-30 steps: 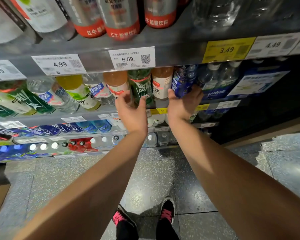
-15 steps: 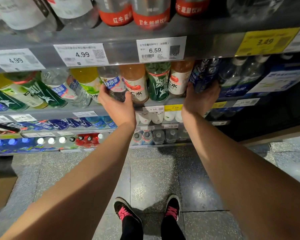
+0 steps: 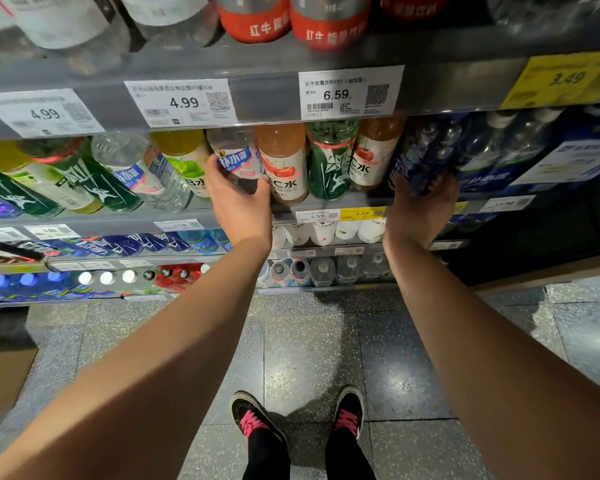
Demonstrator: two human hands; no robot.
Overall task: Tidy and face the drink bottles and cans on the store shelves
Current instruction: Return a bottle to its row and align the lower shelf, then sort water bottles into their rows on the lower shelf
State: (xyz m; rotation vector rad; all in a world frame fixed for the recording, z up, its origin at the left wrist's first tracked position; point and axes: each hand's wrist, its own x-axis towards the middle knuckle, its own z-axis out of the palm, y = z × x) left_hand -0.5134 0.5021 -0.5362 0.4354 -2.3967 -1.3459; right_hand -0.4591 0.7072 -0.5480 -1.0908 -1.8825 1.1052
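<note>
On the second shelf my left hand (image 3: 238, 199) grips a clear bottle with a blue and white label (image 3: 236, 157). To its right stand an orange bottle with a cherry label (image 3: 284, 161), a green bottle (image 3: 329, 157) and another orange cherry bottle (image 3: 371, 154). Further right, my right hand (image 3: 421, 206) holds a dark blue bottle (image 3: 420, 150) from below, fingers curled round its base.
The shelf edge above (image 3: 264, 95) carries price tags and overhangs the bottles, with red-banded bottles (image 3: 326, 19) on top. More green, clear and yellow bottles (image 3: 125, 171) fill the row at left. Lower shelves (image 3: 326, 251) hold small bottles. My shoes (image 3: 253, 417) stand on speckled floor tiles.
My left hand moved left from the green bottle to the clear blue-labelled bottle and took hold of it. My right hand shifted right onto the dark blue bottle. The view moved closer.
</note>
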